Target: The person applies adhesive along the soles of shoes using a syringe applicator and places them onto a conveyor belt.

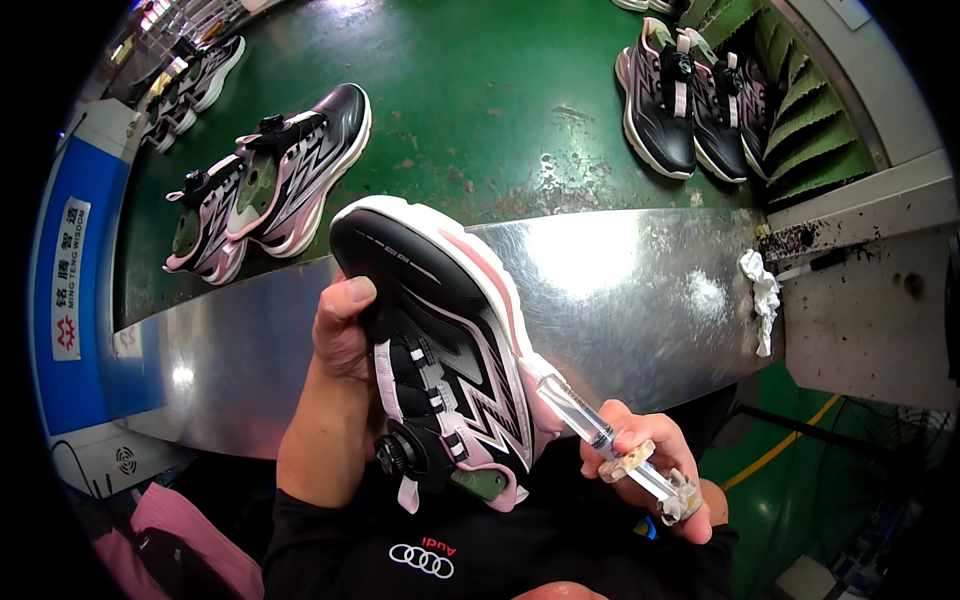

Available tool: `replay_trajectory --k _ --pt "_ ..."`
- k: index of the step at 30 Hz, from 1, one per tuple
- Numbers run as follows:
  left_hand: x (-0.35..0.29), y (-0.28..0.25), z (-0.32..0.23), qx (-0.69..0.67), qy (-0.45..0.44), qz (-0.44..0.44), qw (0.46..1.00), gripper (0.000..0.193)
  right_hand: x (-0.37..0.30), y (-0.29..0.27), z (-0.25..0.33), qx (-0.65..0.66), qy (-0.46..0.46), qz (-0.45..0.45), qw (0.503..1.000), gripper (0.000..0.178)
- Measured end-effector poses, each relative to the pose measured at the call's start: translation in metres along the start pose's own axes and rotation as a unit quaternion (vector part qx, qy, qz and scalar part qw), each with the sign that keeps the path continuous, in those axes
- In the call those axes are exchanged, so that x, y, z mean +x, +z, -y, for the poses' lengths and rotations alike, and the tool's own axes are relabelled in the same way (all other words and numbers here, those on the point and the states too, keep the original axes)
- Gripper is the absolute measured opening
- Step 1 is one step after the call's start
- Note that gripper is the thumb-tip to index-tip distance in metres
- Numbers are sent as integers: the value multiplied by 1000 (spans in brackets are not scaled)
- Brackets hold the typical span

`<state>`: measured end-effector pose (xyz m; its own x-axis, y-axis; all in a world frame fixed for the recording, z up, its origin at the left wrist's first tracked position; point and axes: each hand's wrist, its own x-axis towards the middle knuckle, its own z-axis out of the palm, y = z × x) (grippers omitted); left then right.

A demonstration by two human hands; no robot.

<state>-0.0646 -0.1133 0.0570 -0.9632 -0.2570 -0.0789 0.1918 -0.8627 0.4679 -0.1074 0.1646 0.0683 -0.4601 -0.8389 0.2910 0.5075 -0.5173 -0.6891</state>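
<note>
Black, grey and pink, one shoe (pixel 430 285) is held at the centre of the frame, its toe toward the top. It carries one round black dial (pixel 396 453) at its lower left. One left hand (pixel 342 338) grips it from the left: the thumb presses on the upper, while the other fingers are hidden behind, so I cannot tell their position. One right hand (pixel 668 442), at lower right, has its fingers pinching one clear syringe (pixel 572 408), whose tip meets the edge of the sole.

On the green worktop (pixel 480 70), at upper left, two similar shoes (pixel 325 135) stand together. Farther into that corner is a group of shoes (pixel 213 75), overlapping too much for counting. At upper right, three shoes (pixel 660 115) stand in a row beside green flaps (pixel 822 130). One metal strip (pixel 640 330) borders the worktop, and one crumpled white piece (pixel 764 300) is at its right end.
</note>
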Motion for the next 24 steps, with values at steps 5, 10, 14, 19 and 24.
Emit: replay_trajectory --k 5,10,14,19,24 --pt "0 1 -2 -27 -9 -5 1000 61 -12 4 1 1 21 -8 1000 99" --pt "5 -1 -2 -47 -33 8 998 56 -24 10 7 -20 58 -20 998 97" --pt "7 -6 -4 -45 -36 -6 998 55 -31 11 7 -32 61 -18 997 96" --pt "9 -23 -7 -36 -36 -38 998 53 -42 12 4 -50 53 -29 997 95" --pt "7 -38 -9 -25 -31 -67 997 51 -50 11 3 -69 45 -40 996 94"
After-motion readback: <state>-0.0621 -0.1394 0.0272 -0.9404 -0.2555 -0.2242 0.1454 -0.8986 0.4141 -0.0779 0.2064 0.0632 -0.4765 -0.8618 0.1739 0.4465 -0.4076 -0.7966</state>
